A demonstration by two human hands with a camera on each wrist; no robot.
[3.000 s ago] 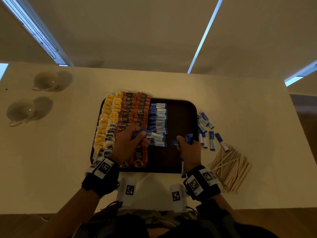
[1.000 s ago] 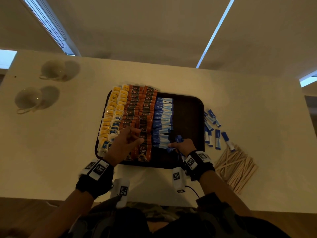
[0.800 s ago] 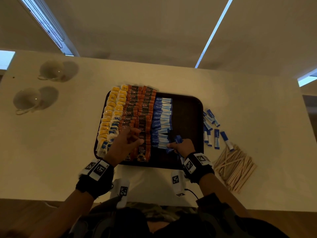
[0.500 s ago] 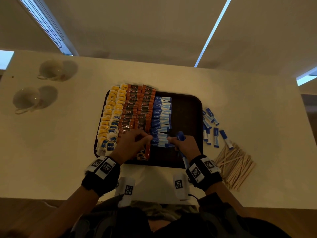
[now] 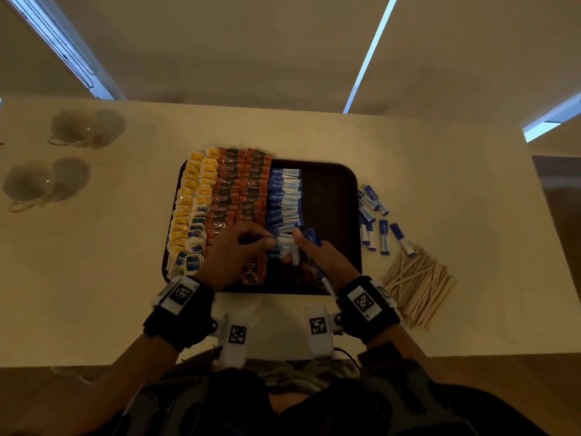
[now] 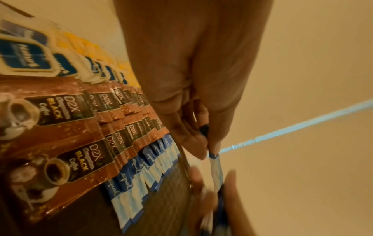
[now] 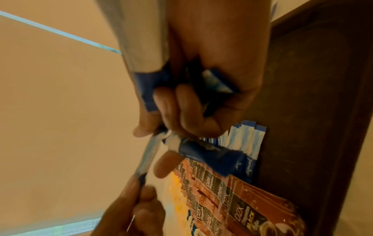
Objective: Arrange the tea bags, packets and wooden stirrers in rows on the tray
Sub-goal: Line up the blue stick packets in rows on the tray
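A: What lies nearest, and where is there open room?
B: The near edge of the table (image 5: 94,309) is bare on both sides of the wrists. The dark tray (image 5: 333,190) sits mid-table; its right strip, along the right rim, is uncovered, and the table's far right corner is free.

A: The hands?
B: Both hover over the tray's near half. The left hand (image 5: 232,256) pinches one end of a blue sweetener packet (image 6: 217,172) between thumb and fingertip. The right hand (image 5: 320,256) has its fingers curled round a bundle of blue packets (image 7: 218,83) and touches the other end of that same packet.

A: Counts?
B: Two cups (image 5: 72,127) at the table's far left edge. On the tray, two columns of tea bags (image 5: 188,212) at the left rim, two columns of coffee sachets (image 5: 242,190), then one column of blue packets (image 5: 284,199). I cannot count single pieces. Some loose blue packets (image 5: 377,215) lie off the tray's right rim, and nearer, one heap of wooden stirrers (image 5: 418,284).
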